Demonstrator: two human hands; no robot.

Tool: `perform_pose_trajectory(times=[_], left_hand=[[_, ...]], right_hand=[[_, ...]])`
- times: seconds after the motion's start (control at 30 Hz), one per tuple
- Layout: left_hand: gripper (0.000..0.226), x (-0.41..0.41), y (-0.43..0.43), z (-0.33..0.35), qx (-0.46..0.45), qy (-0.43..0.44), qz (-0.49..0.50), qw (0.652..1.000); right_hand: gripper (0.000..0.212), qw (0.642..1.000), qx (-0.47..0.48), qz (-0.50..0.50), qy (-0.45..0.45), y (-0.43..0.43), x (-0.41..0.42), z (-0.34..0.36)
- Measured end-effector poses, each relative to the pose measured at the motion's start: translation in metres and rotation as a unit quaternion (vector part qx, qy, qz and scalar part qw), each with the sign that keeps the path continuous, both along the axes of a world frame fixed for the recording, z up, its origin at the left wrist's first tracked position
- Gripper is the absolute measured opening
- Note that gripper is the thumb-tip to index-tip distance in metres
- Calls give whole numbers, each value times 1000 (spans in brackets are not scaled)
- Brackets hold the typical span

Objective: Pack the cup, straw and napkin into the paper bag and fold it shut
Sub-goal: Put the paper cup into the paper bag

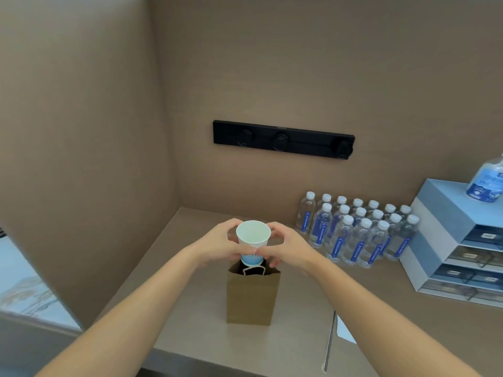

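A white paper cup (253, 235) with a blue print stands upright in the air, its base at the open mouth of the brown paper bag (251, 297). My left hand (220, 244) and my right hand (285, 247) both grip its sides. The bag stands upright on the counter, a handle showing at its top. A thin wrapped straw (329, 341) lies on the counter to the bag's right, next to a white napkin (345, 331) partly hidden by my right forearm.
Several water bottles (359, 232) stand in rows at the back right. Blue-grey drawer boxes (457, 246) with a large bottle (487, 183) on top sit at the far right. A black rail (283, 138) is on the back wall. A side wall closes the left.
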State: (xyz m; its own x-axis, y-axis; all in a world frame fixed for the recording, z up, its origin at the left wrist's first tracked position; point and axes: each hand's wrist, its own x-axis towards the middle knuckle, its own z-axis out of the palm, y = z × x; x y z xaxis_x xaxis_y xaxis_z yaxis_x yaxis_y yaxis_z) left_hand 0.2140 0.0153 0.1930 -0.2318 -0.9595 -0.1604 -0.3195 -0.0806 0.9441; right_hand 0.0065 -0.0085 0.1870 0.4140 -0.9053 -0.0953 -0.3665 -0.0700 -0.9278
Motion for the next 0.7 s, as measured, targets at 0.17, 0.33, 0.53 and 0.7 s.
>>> perform_pose_trajectory(times=[0.17, 0.33, 0.53, 0.7], left_hand=[[53, -5, -1, -16, 9, -8, 3, 1000], [58, -7, -5, -25, -20, -115, -3, 993], [60, -6, -6, -26, -31, -194, -32, 980], [57, -7, -7, -23, -26, -246, -74, 966]], right_hand=[[57, 1000, 12, 3, 29, -3, -1, -11], [66, 997, -26, 34, 66, -5, 1, -17], [68, 975, -96, 77, 185, -13, 9, -18], [64, 938, -147, 105, 295, -22, 16, -21]])
